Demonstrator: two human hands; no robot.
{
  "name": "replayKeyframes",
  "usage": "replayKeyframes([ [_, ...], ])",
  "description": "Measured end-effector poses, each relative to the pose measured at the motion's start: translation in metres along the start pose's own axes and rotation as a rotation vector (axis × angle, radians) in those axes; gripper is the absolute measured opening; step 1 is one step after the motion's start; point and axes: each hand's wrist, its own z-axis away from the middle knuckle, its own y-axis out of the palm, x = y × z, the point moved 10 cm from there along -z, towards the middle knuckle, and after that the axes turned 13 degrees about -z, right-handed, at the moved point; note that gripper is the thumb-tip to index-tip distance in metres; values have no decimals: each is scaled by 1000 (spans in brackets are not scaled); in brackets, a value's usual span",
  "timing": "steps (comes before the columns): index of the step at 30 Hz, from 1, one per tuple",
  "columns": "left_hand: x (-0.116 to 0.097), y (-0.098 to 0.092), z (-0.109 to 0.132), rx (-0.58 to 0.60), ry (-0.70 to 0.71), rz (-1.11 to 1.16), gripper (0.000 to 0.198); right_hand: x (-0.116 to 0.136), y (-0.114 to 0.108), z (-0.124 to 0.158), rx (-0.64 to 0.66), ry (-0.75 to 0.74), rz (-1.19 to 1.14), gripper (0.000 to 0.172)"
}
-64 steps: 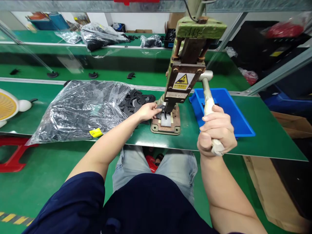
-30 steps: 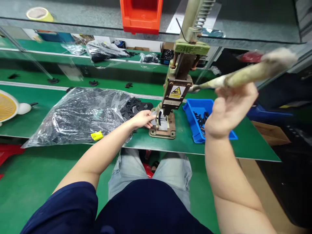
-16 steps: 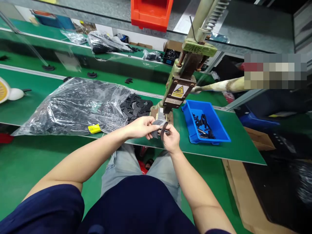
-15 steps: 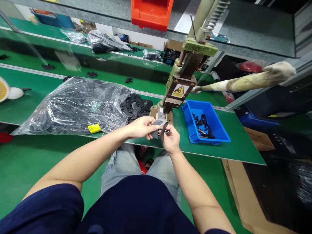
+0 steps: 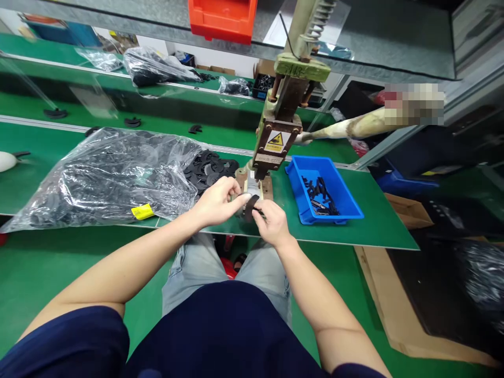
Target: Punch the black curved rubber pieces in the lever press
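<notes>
Between my hands, just in front of the press, is a curved black piece (image 5: 250,208). My right hand (image 5: 272,221) pinches it from the right with thumb and fingers. My left hand (image 5: 220,200) has its thumb and fingers closed at the piece's left side; its fingertips are partly hidden. Right behind the fingers stands the hand press (image 5: 279,123), with a warning label on its front and a light metal fixture (image 5: 253,184) at its base. Close to my left hand lies a heap of black curved pieces (image 5: 208,167), spilling from a clear plastic bag (image 5: 106,176).
A blue bin (image 5: 331,209) with small dark parts stands right of the press. The press's lever (image 5: 354,126) sticks out to the right. An orange bin (image 5: 222,21) sits on the shelf above. A yellow tag (image 5: 142,211) lies on the bag near the table's front edge.
My hands have shifted slightly left and up in the view, as has the whole scene. The grey and black pieces in the fingers have turned, and one dark curved piece now shows.
</notes>
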Motion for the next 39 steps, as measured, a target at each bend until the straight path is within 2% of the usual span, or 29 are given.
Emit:
replayKeyframes([
  [2,-12,4,4,-5,112,-78,31,3,1,1,8,-25,13,17],
  [4,-10,16,3,59,127,-66,36,6,2,2,14,-51,12,15],
  [7,6,27,-2,97,45,42,37,11,1,4,18,-83,-7,11],
  [10,18,33,-3,108,-63,258,38,11,-1,4,-8,-84,-28,10],
  [14,27,62,1,379,-204,554,53,1,-8,4,-52,-39,-27,17],
  [16,44,65,-6,384,-291,590,51,-7,-16,6,-81,-1,-14,28],
  [18,76,62,-19,298,-447,597,43,-12,-28,12,-117,32,-3,35],
  [21,120,58,-53,206,-658,591,33,-18,-43,25,-137,82,-17,33],
  [23,136,52,-90,143,-710,584,27,-20,-48,31,-123,107,-36,32],
  [26,143,38,-154,37,-710,593,17,-19,-58,31,-113,115,-32,30],
  [29,145,28,-196,-36,-693,608,15,-31,-85,29,-151,128,15,27],
  [31,148,27,-204,-54,-695,595,16,-52,-118,29,-195,184,81,27],
  [34,153,30,-195,-51,-658,566,13,-103,-182,32,-216,377,276,33],
  [36,152,30,-181,-47,-611,548,12,-132,-217,30,-205,450,347,34],
  [37,151,28,-171,-52,-598,544,12,-142,-226,25,-192,465,362,33],
  [39,144,19,-148,-69,-559,488,19,-154,-223,6,-190,447,360,29],
])
